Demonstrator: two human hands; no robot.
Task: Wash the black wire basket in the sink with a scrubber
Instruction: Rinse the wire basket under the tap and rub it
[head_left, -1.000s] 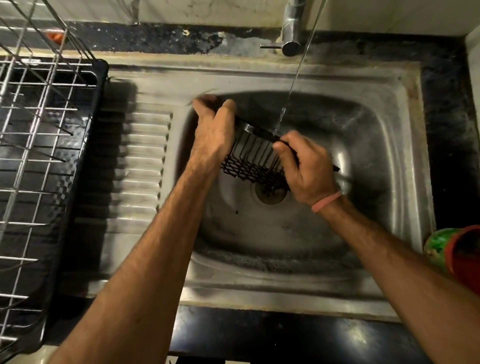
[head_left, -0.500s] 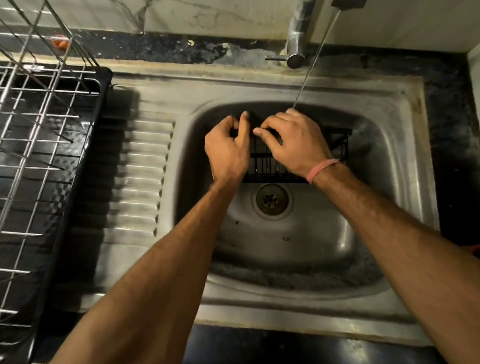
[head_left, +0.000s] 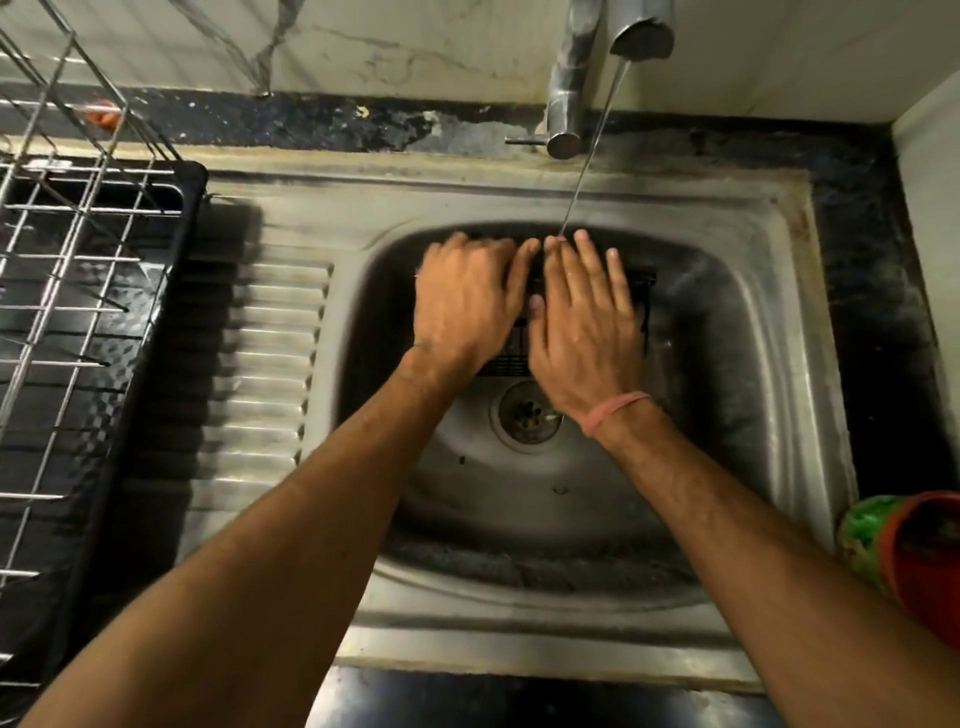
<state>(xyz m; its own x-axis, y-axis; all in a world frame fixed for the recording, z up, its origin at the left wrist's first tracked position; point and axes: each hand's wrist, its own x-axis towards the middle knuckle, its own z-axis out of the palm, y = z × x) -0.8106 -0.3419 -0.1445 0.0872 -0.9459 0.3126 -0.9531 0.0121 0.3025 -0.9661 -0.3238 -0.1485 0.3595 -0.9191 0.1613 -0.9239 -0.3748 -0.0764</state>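
Observation:
The black wire basket (head_left: 642, 306) lies at the back of the steel sink (head_left: 727, 322), mostly covered by both hands. My left hand (head_left: 465, 304) lies flat over its left part, fingers straight and together. My right hand (head_left: 584, 322), with a pink band on the wrist, lies flat over its middle and right part, fingers spread. A thin stream of water from the tap (head_left: 641, 31) lands on my right fingertips. No scrubber is visible.
A wire dish rack (head_left: 67, 270) in a black tray stands on the left, beside the ribbed drainboard (head_left: 270, 353). The drain (head_left: 524, 415) sits just in front of the hands. A red and green container (head_left: 904, 551) stands at the right edge.
The basket went from tilted and gripped by both hands to lying at the back of the sink. Both hands have flattened out on top of it, under the stream.

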